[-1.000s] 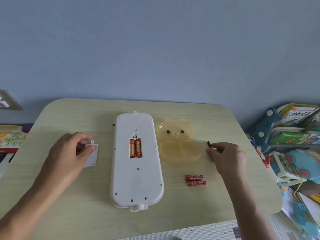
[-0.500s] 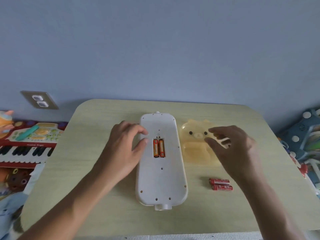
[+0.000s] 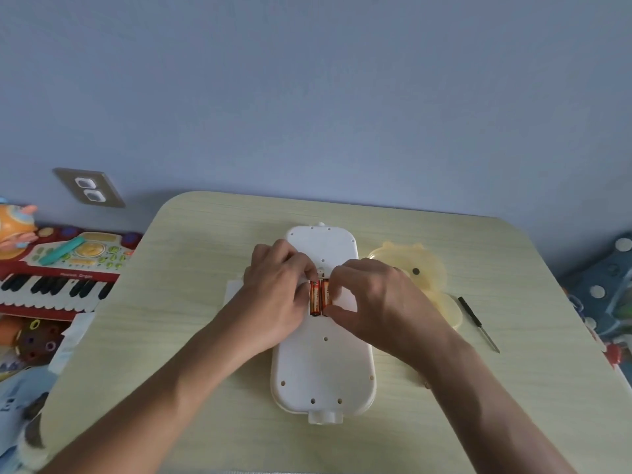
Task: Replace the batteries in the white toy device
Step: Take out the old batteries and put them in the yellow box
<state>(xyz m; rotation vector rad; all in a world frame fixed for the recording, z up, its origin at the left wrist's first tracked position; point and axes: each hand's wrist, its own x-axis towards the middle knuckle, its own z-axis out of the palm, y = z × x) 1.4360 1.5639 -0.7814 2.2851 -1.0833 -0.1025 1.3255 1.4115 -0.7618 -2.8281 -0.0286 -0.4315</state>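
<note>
Pale wood tabletop [image 3: 191, 302] carries the white toy [image 3: 323, 364], back up, at centre. Both hands have come in from the sides: left hand [image 3: 277, 295] and right hand [image 3: 372, 299] now pinch narrowly at the old batteries [image 3: 318, 297] still seated in their bay, so removal is starting.

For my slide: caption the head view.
Both hands reach two orange batteries in the white toy device.

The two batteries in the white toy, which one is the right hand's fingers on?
The right-hand battery of the pair; the right hand pinches its ends, while the left battery sits by the left hand.
</note>
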